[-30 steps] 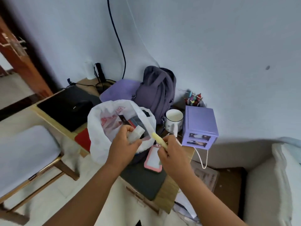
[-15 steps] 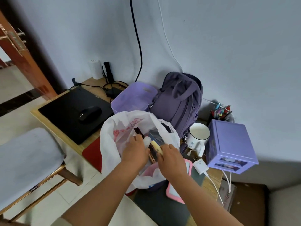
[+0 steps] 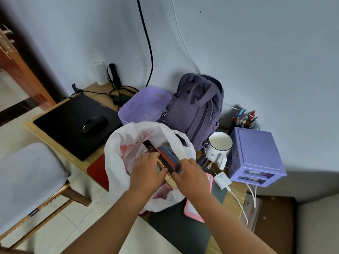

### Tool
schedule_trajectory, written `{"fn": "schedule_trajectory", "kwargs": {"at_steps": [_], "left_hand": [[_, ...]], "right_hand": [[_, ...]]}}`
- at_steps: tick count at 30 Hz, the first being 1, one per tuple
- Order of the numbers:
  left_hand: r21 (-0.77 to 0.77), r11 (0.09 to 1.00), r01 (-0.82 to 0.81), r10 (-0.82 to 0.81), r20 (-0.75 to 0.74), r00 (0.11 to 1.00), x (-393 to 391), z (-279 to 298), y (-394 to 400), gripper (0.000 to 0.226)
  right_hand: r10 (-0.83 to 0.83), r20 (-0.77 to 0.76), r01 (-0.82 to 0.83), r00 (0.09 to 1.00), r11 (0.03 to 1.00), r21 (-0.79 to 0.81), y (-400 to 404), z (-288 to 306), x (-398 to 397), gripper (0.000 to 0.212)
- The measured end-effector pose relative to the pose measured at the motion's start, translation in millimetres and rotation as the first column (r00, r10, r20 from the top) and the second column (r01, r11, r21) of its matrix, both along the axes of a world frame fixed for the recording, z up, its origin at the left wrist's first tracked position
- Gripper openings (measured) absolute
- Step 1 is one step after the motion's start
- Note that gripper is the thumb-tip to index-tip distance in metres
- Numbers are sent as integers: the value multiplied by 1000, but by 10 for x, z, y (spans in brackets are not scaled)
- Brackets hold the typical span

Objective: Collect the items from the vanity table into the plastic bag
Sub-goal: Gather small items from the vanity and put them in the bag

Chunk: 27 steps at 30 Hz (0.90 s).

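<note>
We're over the thin white plastic bag with red print, slumped on the wooden table with its mouth gaping — flimsy stuff that folds shut unless the rim is held open. Our left hand sits at the mouth, fingers curled onto a pale slender stick-like item; whether it truly pinches it, we cannot tell. Our right hand, close beside, closes round the near end of a flat blue-and-red box already half inside: light and stiff, we'd judge, best taken by its edges. At one o'clock of the bag stands a white enamel mug — easy to tip — and at three o'clock a white charger plug trails its cable. A pink-cased phone lies at five o'clock, partly under the bag. The purple backpack crowds twelve o'clock, the lilac drawer box sits at two o'clock.
</note>
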<state>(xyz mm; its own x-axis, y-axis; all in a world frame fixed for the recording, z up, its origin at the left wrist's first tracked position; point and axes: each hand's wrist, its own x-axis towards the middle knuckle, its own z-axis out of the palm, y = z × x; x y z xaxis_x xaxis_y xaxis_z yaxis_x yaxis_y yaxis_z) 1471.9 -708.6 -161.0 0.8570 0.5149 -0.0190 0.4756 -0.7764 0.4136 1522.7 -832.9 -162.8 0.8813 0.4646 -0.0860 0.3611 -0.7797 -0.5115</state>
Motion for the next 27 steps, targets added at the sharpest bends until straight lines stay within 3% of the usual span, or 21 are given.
{"fn": "schedule_trajectory", "kwargs": {"at_steps": [7,17,27], "left_hand": [[-197,969,148,-120,148,982,-139,222,-464,25],[-207,872,443,-409,190,893,-260,240,-1839,12],[-242,736,632,-605,183,775,-314,152,-3666,16]], "right_hand": [[-88,47,83,995,991,107,-546,141,-97,29],[-277,60,264,959,951,162,-2129,297,-497,22],[-571,41,564,820,818,113,-4100,214,-1100,22]]}}
